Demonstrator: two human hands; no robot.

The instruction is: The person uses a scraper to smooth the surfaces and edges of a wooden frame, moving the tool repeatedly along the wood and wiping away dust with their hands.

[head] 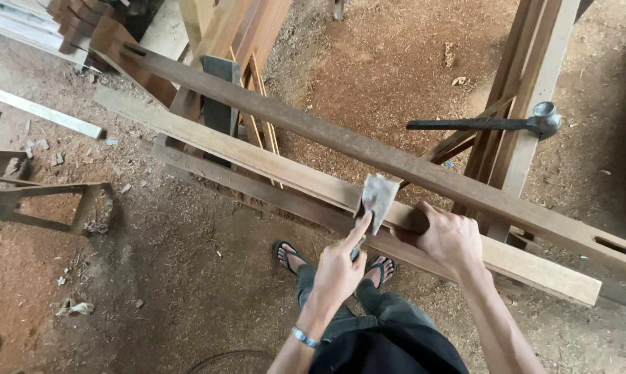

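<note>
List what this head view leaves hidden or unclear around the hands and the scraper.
- Handle of the scraper: covered by the left hand.
- Fingertips of the right hand: curled behind the pale plank, so the grip is unclear.
- Far end of the dark beam: lost in stacked timber.
- Mortise slot: its right end nears the frame edge.
- Hammer: what it rests on is unclear.

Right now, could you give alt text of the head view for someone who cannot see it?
The left hand holds a putty knife against a long wooden beam, while the right hand steadies a paler plank. A hammer rests nearby, above a sawdust floor.
</note>
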